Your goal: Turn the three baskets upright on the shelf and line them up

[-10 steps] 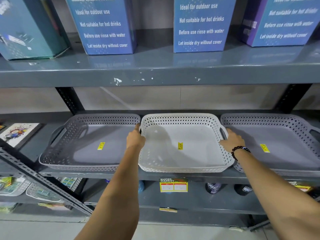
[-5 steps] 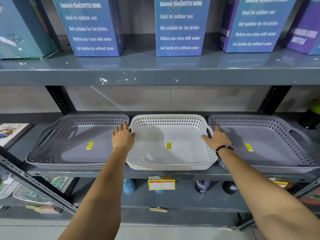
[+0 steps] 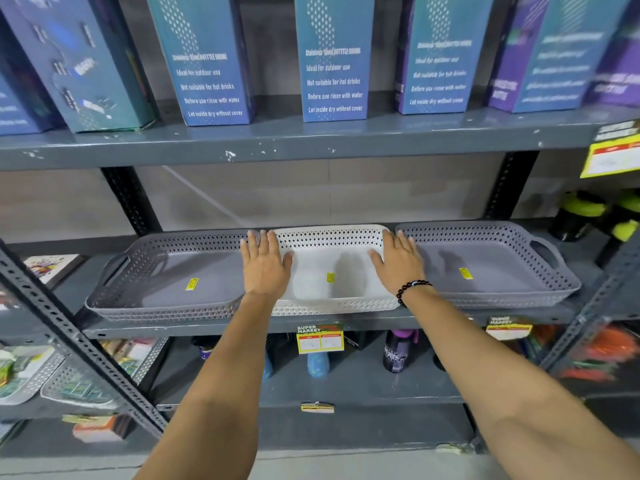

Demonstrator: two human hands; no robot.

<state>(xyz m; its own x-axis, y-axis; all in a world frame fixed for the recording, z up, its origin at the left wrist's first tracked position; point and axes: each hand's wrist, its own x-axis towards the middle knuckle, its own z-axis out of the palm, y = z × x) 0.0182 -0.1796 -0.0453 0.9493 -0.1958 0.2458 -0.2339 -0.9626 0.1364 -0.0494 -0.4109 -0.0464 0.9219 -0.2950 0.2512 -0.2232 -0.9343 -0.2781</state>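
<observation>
Three baskets sit upright in a row on the shelf [image 3: 311, 323]: white basket [image 3: 332, 299] between two grey baskets [image 3: 166, 289] [image 3: 491, 271]. The left hand [image 3: 265, 268] and right hand [image 3: 398, 265] lie flat, fingers spread, over its side rims, seemingly gripping nothing.

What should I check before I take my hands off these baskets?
1. White basket upright, open side up: ok.
2. Left grey basket upright: ok.
3. Right grey basket upright: ok.
4. All three side by side in one row on the shelf: ok.
5. Front edges even: cannot tell, wide-angle view bends the line.
6. Left hand and right hand flat and open, gripping nothing: ok.
</observation>
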